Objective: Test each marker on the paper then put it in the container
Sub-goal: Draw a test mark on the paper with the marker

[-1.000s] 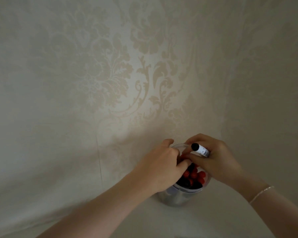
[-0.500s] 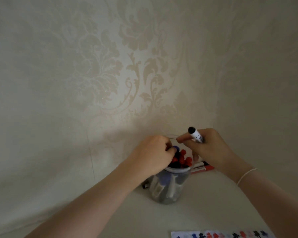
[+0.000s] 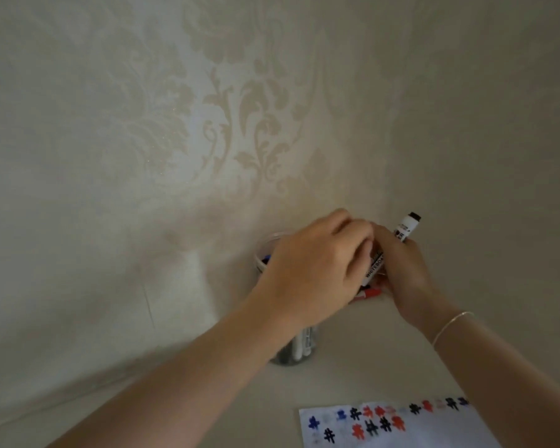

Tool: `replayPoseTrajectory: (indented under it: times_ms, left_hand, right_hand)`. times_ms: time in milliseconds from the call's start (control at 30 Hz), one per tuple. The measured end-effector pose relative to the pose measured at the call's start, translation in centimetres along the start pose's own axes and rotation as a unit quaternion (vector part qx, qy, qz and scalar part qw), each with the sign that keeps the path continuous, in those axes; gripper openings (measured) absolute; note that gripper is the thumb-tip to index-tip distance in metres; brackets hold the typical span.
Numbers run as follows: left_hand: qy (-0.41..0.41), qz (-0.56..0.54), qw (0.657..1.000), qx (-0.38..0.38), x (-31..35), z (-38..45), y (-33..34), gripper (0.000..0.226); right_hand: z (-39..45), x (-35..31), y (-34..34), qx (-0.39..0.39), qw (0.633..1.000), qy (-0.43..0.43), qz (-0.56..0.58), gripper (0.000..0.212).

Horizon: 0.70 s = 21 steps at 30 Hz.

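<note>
A clear plastic container [image 3: 263, 253] of whiteboard markers stands by the wall, mostly hidden by my left hand [image 3: 317, 266]. My left hand is above its mouth, fingers curled over the top end of a white marker [image 3: 373, 267] that slants down between both hands. My right hand [image 3: 404, 273] is just right of the container and grips a white marker with a black end [image 3: 407, 227] that points up. The test paper [image 3: 392, 428], with blue, black and red marks, lies at the bottom right.
A red-capped marker [image 3: 370, 293] lies on the table behind the container, under my right hand. Patterned wallpaper walls meet in a corner close behind. A thin bracelet [image 3: 451, 323] is on my right wrist.
My left hand has risen from inside the container's mouth and now has a white marker under its fingers. My right hand moved slightly right with its marker. The view tilted down and shows more paper.
</note>
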<state>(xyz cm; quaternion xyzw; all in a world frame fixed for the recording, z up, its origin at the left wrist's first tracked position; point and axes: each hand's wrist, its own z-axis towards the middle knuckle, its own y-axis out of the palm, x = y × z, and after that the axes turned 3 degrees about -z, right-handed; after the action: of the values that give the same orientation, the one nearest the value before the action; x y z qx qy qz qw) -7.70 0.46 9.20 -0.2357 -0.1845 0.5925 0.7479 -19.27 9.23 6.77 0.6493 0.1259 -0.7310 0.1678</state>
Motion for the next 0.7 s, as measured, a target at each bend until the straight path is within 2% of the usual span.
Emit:
replayPoseTrajectory:
  times_ms: [100,200,333,367,433,467,533,600,700]
  left_hand:
    - [-0.007,0.028,0.999,-0.037,2.0,-2.0,2.1,0.008]
    - [-0.016,0.074,0.995,-0.060,2.2,-3.7,3.8,0.012]
    - [-0.117,0.017,0.988,-0.096,2.6,-5.1,5.7,0.020]
    - [-0.177,-0.038,0.975,-0.129,2.7,-5.2,6.0,0.022]
    - [-0.272,-0.204,0.921,-0.191,2.8,-5.3,6.8,0.020]
    - [-0.280,-0.262,0.898,-0.215,3.0,-5.1,7.0,0.015]
    - [-0.255,-0.321,0.884,-0.226,3.2,-4.7,7.2,0.012]
    - [-0.273,-0.356,0.866,-0.222,2.8,-4.8,7.7,0.018]
    - [-0.305,-0.383,0.833,-0.258,2.1,-4.9,8.1,0.021]
  right_hand:
    - [-0.8,-0.1,-0.8,0.012,1.000,0.022,-0.003,0.046]
    - [-1.4,0.5,-1.8,0.014,1.000,0.014,-0.018,0.047]
    - [-1.8,1.8,-3.0,0.025,0.999,0.034,0.013,0.046]
    - [-1.8,2.2,-3.1,0.025,0.999,0.039,0.019,0.045]
    - [-1.9,2.9,-3.4,0.036,0.998,0.040,0.018,0.041]
    - [-2.0,3.2,-3.5,0.043,0.998,0.038,0.012,0.038]
    - [-2.1,3.7,-3.6,0.033,0.999,0.035,-0.002,0.033]
    - [-2.2,3.8,-3.8,-0.006,0.999,0.035,-0.013,0.030]
    - [-2.3,3.9,-4.2,-0.067,0.995,0.050,-0.044,0.020]
